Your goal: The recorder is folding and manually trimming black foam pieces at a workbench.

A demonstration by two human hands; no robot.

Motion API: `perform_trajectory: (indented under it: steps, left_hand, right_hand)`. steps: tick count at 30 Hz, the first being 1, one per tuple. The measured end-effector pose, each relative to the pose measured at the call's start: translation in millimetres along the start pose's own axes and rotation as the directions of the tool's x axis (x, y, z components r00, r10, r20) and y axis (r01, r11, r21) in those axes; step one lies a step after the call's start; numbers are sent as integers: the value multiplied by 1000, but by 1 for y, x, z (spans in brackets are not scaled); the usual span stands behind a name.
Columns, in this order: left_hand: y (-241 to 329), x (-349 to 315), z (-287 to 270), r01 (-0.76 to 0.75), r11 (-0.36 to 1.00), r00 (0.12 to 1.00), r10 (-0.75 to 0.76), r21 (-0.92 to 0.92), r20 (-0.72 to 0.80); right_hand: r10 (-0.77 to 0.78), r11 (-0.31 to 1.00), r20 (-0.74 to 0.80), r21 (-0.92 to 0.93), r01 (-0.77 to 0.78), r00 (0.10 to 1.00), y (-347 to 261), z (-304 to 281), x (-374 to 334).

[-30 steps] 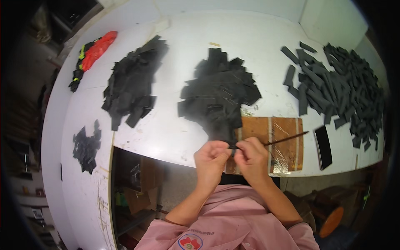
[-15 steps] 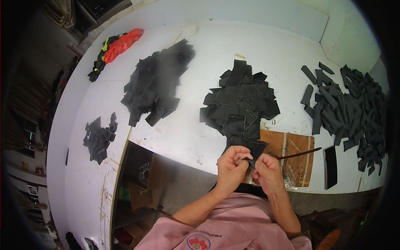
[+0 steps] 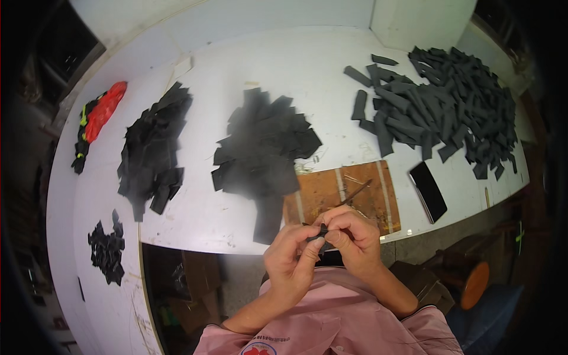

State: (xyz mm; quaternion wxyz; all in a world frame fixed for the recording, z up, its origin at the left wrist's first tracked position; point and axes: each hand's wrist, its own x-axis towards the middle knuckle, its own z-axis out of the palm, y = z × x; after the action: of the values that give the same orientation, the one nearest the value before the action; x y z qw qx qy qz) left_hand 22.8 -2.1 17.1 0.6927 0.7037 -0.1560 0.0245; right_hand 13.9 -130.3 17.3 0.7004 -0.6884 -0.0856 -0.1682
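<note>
Close to my body, at the table's front edge, both hands are closed on a small black fabric piece. My left hand pinches it between thumb and fingers. My right hand grips its other side, with the fingertips of both hands almost meeting. Most of the piece is hidden by my fingers. A thin dark brown stick juts out from behind my right hand, over a brown board; whether that hand holds it is hidden. Beyond my hands lies a heap of flat black fabric pieces.
On the right is a large pile of dark grey fabric tubes, with a black phone nearer me. Leftward lie another black fabric heap, a smaller one and a red plastic bag. A round stool stands below the table.
My view has turned rightward, so the table's things sit further left. My hands have drawn back from the heap with the black fabric piece; the stick's tip now lies over the board.
</note>
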Motion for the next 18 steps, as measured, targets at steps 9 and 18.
perform_trajectory:
  steps: [9, 18]
  left_hand:
    - [40, 42, 17, 534, 441, 844, -233, -721, 483]
    - [27, 84, 28, 722, -252, 651, -65, -644, 756]
  right_hand:
    - [47, 989, 0, -143, -47, 999, -52, -38, 19]
    - [446, 806, 206, 331, -491, 871, -38, -61, 63]
